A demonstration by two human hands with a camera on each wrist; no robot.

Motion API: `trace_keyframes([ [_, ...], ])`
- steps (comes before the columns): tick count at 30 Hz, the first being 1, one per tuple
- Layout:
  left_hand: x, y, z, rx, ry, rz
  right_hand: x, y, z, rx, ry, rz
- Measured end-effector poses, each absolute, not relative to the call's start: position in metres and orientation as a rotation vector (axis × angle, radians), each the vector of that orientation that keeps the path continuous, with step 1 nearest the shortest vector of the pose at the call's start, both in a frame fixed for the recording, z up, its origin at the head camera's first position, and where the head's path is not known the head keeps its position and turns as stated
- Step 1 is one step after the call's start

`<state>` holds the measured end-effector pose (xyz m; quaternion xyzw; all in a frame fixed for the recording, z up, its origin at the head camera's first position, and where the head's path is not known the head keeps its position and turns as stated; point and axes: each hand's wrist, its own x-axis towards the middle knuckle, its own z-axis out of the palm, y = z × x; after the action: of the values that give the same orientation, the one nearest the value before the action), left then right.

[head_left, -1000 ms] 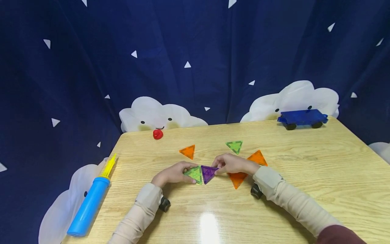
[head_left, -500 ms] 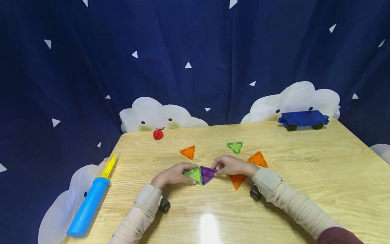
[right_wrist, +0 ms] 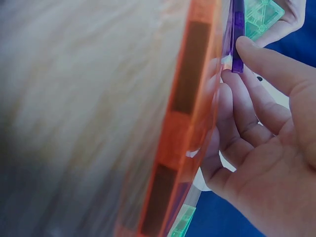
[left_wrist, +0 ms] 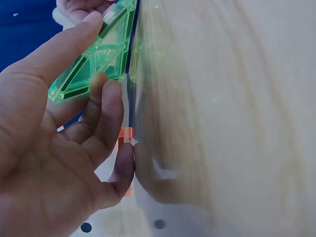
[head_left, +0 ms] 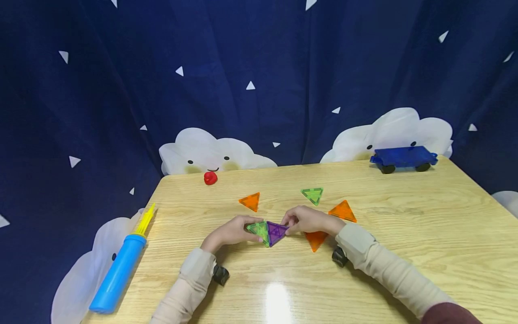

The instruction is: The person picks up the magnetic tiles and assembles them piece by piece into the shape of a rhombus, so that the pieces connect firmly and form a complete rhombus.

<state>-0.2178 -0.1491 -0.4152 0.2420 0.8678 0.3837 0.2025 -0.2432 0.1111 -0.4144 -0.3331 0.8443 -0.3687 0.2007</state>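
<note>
My left hand [head_left: 232, 234] holds a translucent green triangular magnetic tile [head_left: 260, 231] by its outer sides, between thumb and fingers. In the left wrist view this green tile [left_wrist: 109, 57] stands tilted up from the tabletop. My right hand [head_left: 309, 219] pinches one corner of a purple triangular magnetic tile [head_left: 276, 233]. The two tiles meet along one edge, with their points facing outward. From the right wrist, the purple tile [right_wrist: 238, 47] shows edge-on beside the thumb. Partly under my right hand lies an orange triangular tile [head_left: 316, 240].
Around the hands lie another orange tile [head_left: 250, 201], a green tile [head_left: 313, 195] and a third orange one [head_left: 343, 211]. Farther back are a red toy duck [head_left: 210, 178] and a blue wheeled toy base [head_left: 404, 157]. A blue hand pump [head_left: 119, 274] lies along the left edge.
The narrow gap between the green and purple tiles has closed, and their edges now meet. My left hand has shifted slightly right; the right hand has hardly moved.
</note>
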Motion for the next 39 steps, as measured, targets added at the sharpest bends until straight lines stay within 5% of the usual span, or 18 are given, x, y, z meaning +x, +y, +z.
trace_keyframes([
  [39, -0.206, -0.162, -0.418, 0.624, 2.401, 1.143, -0.248, 0.092, -0.404, -0.918, 2.397, -0.977],
])
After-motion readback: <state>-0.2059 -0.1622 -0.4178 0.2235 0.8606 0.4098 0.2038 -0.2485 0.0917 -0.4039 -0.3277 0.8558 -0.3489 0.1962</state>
